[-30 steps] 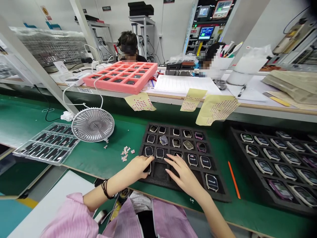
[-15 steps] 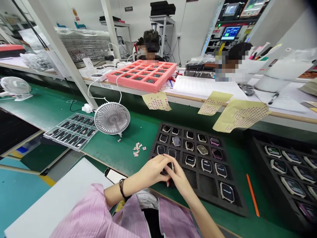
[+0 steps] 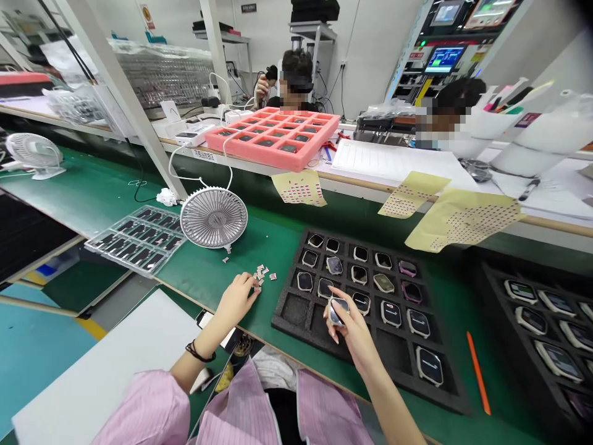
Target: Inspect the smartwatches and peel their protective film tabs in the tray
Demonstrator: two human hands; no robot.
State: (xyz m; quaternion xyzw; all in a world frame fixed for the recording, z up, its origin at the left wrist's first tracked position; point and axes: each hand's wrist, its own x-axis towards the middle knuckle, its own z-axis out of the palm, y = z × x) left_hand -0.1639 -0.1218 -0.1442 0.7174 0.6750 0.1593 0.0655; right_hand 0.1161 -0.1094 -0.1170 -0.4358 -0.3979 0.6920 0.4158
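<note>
My right hand [image 3: 349, 321] is closed around a smartwatch [image 3: 340, 311] with a pale metal frame, raised just over the dark foam tray [image 3: 296, 310]. The watch's screen side faces up, with my thumb lying over it. On the green bench, my left hand [image 3: 237, 300] is at a loose cluster of small pinkish-silver tabs [image 3: 260, 272]. Thumb and index finger come together on one tab at the cluster's near edge. Several watches [image 3: 390, 313] sit in the tray's compartments, under and beyond my right hand.
A grey fan [image 3: 214, 217] stands behind the tabs, beside a clear plastic tray [image 3: 139, 238] of dark parts. An orange stick [image 3: 478, 372] lies right of the foam tray, near a second watch tray [image 3: 504, 321]. A pink foam tray [image 3: 273, 154] rests on the raised shelf; people sit beyond.
My hands, together over the watch before, are now apart. The left has moved left to the small tabs; the right keeps the watch, now more visible.
</note>
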